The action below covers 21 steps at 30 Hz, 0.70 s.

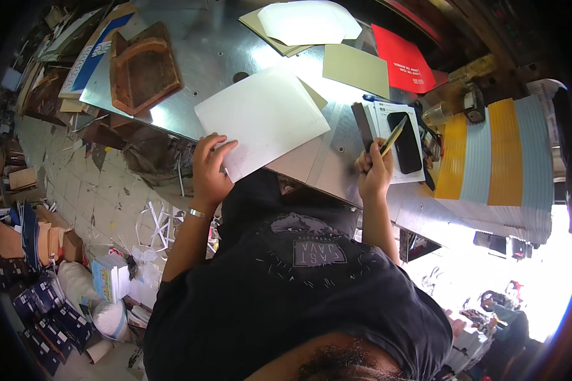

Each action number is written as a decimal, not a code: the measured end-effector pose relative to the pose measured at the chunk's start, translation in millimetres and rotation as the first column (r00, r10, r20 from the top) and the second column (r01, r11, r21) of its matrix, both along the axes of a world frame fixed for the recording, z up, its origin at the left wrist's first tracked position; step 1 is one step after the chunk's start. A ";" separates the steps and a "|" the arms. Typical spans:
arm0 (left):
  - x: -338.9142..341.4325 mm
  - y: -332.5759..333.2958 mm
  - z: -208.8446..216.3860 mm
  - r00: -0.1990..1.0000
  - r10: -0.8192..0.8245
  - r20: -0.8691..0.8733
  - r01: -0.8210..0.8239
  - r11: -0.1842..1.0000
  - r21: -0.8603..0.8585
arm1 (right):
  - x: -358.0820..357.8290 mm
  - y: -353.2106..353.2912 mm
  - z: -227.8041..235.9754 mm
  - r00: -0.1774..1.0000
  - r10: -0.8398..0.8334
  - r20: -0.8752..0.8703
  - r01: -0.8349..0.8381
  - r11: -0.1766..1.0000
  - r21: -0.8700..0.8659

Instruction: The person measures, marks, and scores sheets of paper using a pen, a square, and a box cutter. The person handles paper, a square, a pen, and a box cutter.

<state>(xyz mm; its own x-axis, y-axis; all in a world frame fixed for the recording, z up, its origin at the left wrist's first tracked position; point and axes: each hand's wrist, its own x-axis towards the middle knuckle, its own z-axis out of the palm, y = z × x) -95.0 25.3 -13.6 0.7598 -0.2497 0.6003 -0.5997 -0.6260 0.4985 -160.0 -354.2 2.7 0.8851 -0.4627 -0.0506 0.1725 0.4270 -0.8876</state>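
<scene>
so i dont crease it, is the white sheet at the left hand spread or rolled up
Spread: the white sheet shows one broad, flat face, the left fingers on its near-left edge.

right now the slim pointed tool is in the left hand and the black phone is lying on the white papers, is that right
Not quite, the hand is wrong: the head view shows the slim pointed tool in the right hand. The black phone is lying on the white papers, as you say.
</scene>
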 end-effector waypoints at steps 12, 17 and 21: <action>-0.6 -17.0 -2.0 0.998 -0.039 0.053 0.034 0.996 0.086 | -3.5 7.2 -5.8 0.998 -0.067 -0.001 0.067 0.997 0.041; 0.3 -53.9 12.9 0.987 -0.161 0.000 0.160 0.982 0.104 | -3.9 2.6 -6.2 0.999 -0.036 0.003 0.036 0.999 0.023; 9.1 -99.2 30.3 0.949 -0.279 -0.145 0.290 0.955 0.059 | -7.0 -3.4 -10.7 0.997 -0.044 0.066 0.039 0.996 0.074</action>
